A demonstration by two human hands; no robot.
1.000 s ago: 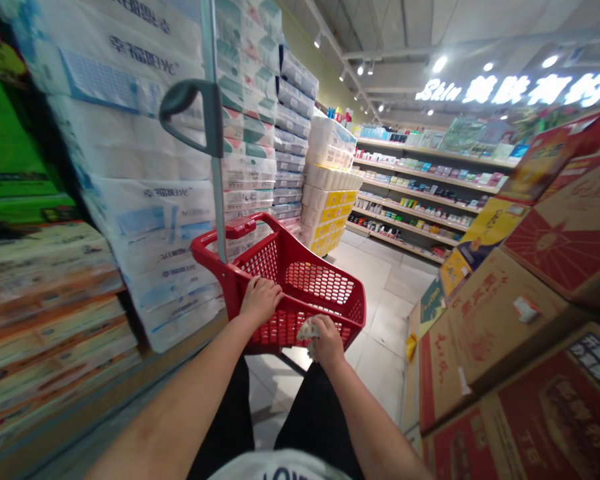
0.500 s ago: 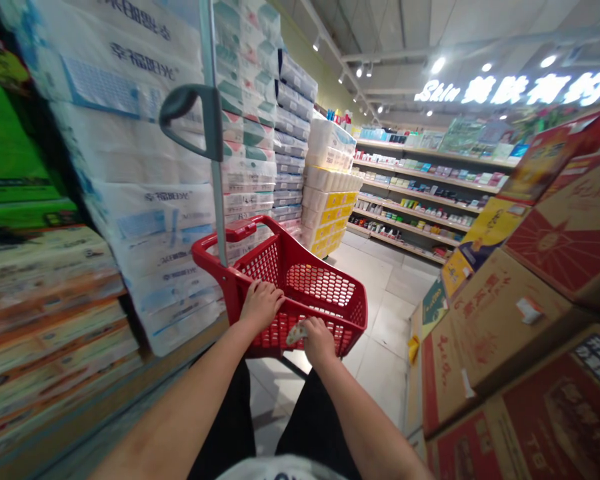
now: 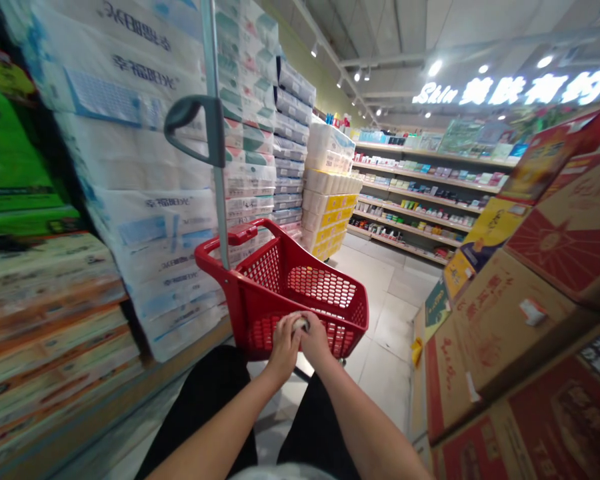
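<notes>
My two hands meet in front of the near side of a red shopping basket cart [image 3: 220,293]. Between them is a small pale thing with mottled markings [image 3: 301,324], mostly covered by fingers; its kind is not clear. My right hand [image 3: 314,339] is closed round it. From the other side, my left hand [image 3: 283,341] has its fingers curled against the same thing. The cart has perforated walls, and no goods show in the visible part of its inside. Its grey pull handle [image 3: 220,133] stands up on a metal rod at the left.
Tall stacks of wrapped tissue packs [image 3: 170,213] line the left side. Cardboard cartons [image 3: 505,320] are piled close on the right. A tiled floor aisle [image 3: 380,340] runs between them towards stocked shelves [image 3: 425,193]. My knees are close to the cart.
My left hand has left the cart's near rim and come right and down to join my right hand at the pale thing. The cart stays in nearly the same place.
</notes>
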